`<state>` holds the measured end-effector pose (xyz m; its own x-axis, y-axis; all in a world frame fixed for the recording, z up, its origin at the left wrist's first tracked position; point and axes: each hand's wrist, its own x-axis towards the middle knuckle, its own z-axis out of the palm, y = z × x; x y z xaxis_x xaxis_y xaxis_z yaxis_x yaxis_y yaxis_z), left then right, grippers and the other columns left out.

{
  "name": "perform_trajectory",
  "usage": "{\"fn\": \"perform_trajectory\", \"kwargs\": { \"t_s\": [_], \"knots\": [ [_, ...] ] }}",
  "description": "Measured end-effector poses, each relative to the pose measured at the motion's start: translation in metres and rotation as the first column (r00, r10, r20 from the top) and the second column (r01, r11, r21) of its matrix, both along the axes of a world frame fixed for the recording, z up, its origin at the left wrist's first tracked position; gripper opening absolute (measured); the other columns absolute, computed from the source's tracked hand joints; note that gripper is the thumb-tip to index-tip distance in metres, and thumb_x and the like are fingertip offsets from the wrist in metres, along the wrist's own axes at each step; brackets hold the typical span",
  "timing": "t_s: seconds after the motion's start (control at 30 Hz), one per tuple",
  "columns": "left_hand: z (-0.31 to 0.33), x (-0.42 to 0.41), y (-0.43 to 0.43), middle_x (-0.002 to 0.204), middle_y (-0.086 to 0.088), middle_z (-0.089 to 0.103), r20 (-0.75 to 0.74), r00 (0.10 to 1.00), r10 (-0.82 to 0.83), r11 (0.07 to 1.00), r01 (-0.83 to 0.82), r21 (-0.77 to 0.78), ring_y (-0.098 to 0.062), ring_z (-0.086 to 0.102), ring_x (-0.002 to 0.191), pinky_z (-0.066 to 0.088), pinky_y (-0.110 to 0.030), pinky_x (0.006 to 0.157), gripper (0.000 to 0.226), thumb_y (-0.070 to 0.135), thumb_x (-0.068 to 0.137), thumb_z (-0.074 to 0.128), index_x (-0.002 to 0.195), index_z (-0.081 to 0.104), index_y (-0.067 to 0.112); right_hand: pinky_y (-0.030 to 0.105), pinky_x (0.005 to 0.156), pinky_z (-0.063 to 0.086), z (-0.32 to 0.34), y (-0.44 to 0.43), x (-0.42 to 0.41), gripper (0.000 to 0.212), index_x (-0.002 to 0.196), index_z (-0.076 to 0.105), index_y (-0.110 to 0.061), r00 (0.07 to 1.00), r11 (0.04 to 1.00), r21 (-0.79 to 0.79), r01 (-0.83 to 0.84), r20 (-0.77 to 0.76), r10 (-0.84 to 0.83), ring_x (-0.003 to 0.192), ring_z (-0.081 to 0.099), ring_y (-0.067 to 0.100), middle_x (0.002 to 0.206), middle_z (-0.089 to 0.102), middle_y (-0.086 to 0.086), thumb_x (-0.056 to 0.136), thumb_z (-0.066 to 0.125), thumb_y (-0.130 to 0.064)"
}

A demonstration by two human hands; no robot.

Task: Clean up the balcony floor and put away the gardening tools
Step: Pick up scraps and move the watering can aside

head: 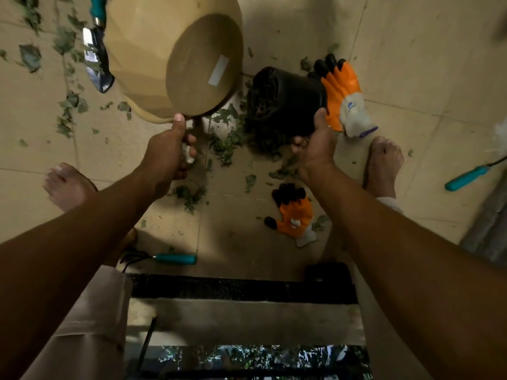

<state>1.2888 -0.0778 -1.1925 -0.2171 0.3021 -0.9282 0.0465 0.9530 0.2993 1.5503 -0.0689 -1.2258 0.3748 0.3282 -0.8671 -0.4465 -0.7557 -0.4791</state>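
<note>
My left hand (170, 149) grips the bottom edge of a large beige pot (175, 56), which is tilted so that its round base with a white label faces me. My right hand (315, 144) holds a black plastic pot (285, 102) lying on its side, with leaves around its mouth. Green leaf scraps (227, 138) litter the tiles between my hands and to the upper left. A trowel (97, 58) with a teal handle lies beside the beige pot. One orange glove (343, 91) lies behind the black pot, another orange glove (295, 215) below my right hand.
A hand rake (164, 259) with a teal handle lies near my left leg. Another teal-handled tool (466, 176) lies at the right. My bare feet (384, 165) stand on the beige tiles. A dark threshold strip (241, 289) and a railing cross the bottom.
</note>
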Motion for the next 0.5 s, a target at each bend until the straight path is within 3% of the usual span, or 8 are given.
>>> {"fn": "perform_trajectory", "kwargs": {
  "t_s": [0.2,0.3,0.4,0.5],
  "knots": [
    [0.0,0.017,0.001,0.07,0.004,0.062,0.027,0.998,-0.053,0.999,0.054,-0.008,-0.013,0.043,0.054,0.032,-0.026,0.052,0.057,0.069,0.1,0.036,0.09,0.064,0.021,0.024,0.045,0.044,0.002,0.009,0.003,0.015,0.116,0.057,-0.021,0.997,0.998,0.014,-0.067,-0.026,0.068,0.057,0.06,0.013,0.108,0.069,0.011,0.106,0.049,-0.028],
    [0.003,0.029,0.001,0.069,0.003,0.061,0.062,0.992,-0.11,0.994,0.111,-0.004,-0.012,0.043,0.051,0.031,-0.026,0.051,0.056,0.069,0.1,0.036,0.089,0.063,0.021,0.026,0.049,0.046,0.001,-0.001,0.007,0.01,0.112,0.057,-0.029,0.99,0.994,0.032,-0.107,0.099,0.103,0.067,0.063,0.017,0.115,0.068,0.009,0.102,0.055,-0.025],
    [0.01,0.044,-0.002,0.068,0.002,0.059,0.141,0.974,-0.175,0.984,0.175,0.009,-0.012,0.043,0.05,0.032,-0.026,0.049,0.059,0.071,0.099,0.036,0.088,0.062,0.019,0.033,0.064,0.051,0.002,-0.023,0.014,0.011,0.104,0.065,-0.03,0.935,0.976,-0.042,-0.214,0.282,0.217,0.08,0.064,0.021,0.101,0.072,0.004,0.093,0.063,-0.034],
    [0.019,0.064,-0.005,0.069,0.0,0.058,0.239,0.932,-0.271,0.96,0.279,0.001,-0.015,0.047,0.054,0.04,-0.027,0.049,0.069,0.078,0.095,0.032,0.095,0.061,0.015,0.028,0.062,0.05,0.012,-0.048,0.023,0.009,0.094,0.068,-0.023,0.876,0.936,-0.139,-0.324,0.33,0.353,0.071,0.06,0.014,0.081,0.068,0.002,0.094,0.064,-0.031]
  ]
}}
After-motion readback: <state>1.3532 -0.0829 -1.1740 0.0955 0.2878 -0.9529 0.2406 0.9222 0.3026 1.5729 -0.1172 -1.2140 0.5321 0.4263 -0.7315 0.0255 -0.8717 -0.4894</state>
